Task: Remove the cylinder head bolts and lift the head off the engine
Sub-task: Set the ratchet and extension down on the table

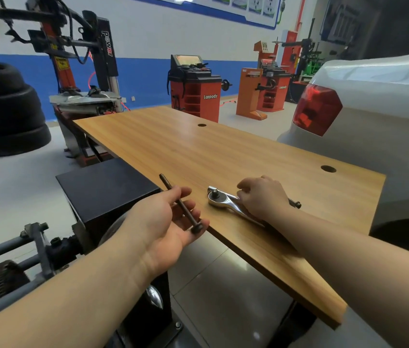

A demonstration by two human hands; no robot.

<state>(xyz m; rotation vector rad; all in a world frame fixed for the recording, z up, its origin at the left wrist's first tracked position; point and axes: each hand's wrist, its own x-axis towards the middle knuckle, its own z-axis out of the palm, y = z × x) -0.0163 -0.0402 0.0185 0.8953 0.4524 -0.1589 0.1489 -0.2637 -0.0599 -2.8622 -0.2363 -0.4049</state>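
Observation:
A long dark cylinder head bolt point(180, 201) lies across the fingers of my left hand point(165, 217), palm up, at the near left edge of the wooden table point(198, 146); its threaded tip points away and its head sits near my little finger. On the table just to the right lies a chrome ratchet wrench point(219, 198), drive square up. My right hand point(261, 194) covers its handle, fingers curled over it. Neither the engine nor the cylinder head can be made out.
A black box-shaped stand point(108, 187) sits left of the table, with grey metal bars point(10, 249) and a gear lower left. A white car point(374, 96) is close on the right. Stacked tyres point(5, 109), a tyre changer point(83, 71) and red balancing machines point(196, 89) stand behind.

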